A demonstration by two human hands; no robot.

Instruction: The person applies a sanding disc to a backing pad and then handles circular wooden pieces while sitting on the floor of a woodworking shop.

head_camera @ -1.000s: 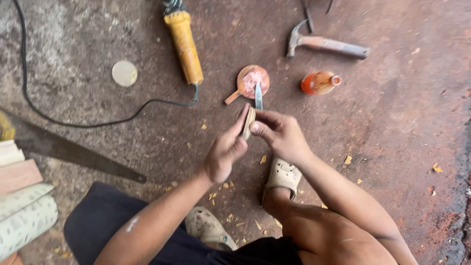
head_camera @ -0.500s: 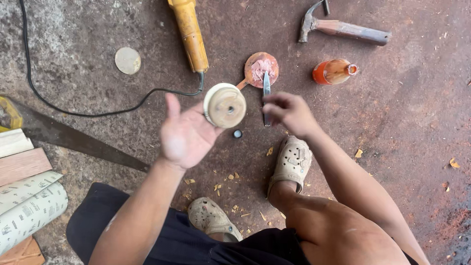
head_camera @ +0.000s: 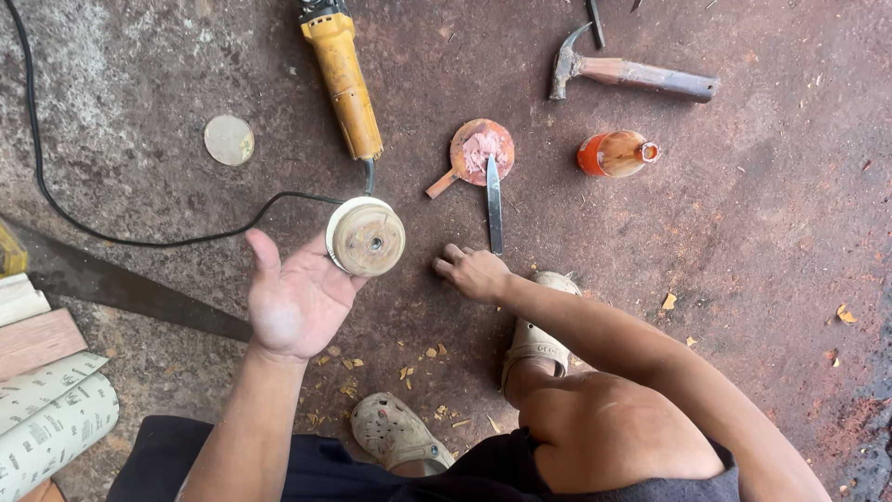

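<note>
Wooden disc (head_camera: 366, 237), round with a small hole at its centre and a pale rim, rests on the fingertips of the left hand (head_camera: 295, 299), which is spread flat, palm up, thumb out to the side. It is held above the stained concrete floor (head_camera: 762, 279), just below the tail end of a yellow power tool (head_camera: 342, 79) whose black cord (head_camera: 139, 240) loops away to the left. The right hand (head_camera: 474, 272) is down at the floor with fingers curled, its fingertips near the lower end of a knife blade (head_camera: 493, 203); I cannot tell whether it pinches anything. The blade's tip lies against a small round lid (head_camera: 481, 151) holding pinkish paste. An orange bottle (head_camera: 615, 153) lies on its side beside that, with a hammer (head_camera: 632, 74) beyond it. A hand saw (head_camera: 121, 288) lies to the left, near wooden boards (head_camera: 32, 335) and rolled sandpaper sheets (head_camera: 51, 418). A pale round disc (head_camera: 229, 139) lies on the floor apart from the rest. Wood chips (head_camera: 409, 372) are scattered near two worn clogs (head_camera: 400, 435).
</note>
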